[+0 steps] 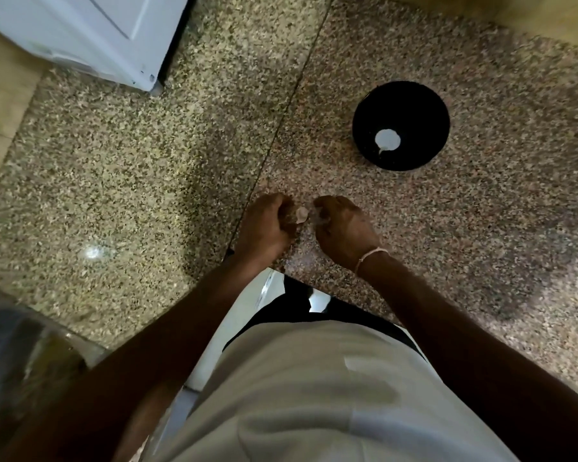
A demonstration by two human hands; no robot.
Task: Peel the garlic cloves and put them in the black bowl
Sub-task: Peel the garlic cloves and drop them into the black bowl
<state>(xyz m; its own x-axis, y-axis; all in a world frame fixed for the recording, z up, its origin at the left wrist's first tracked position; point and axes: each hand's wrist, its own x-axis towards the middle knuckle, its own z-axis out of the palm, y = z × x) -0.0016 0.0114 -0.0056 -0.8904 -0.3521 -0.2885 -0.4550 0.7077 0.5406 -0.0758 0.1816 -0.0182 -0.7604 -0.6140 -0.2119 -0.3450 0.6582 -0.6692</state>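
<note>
Over the speckled surface (147, 161), the left hand (264, 225) curled around a garlic clove (301, 215) while the right hand (342, 228), fingers curled, pinched at its skin, the black bowl (401, 125) standing well apart beyond; no writing was legible.

One black bowl (401, 125), one garlic clove (302, 215), two hands

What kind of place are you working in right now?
Likely a home kitchen: a speckled stone countertop, a white appliance at its back corner, and a black bowl set out for garlic.
</note>
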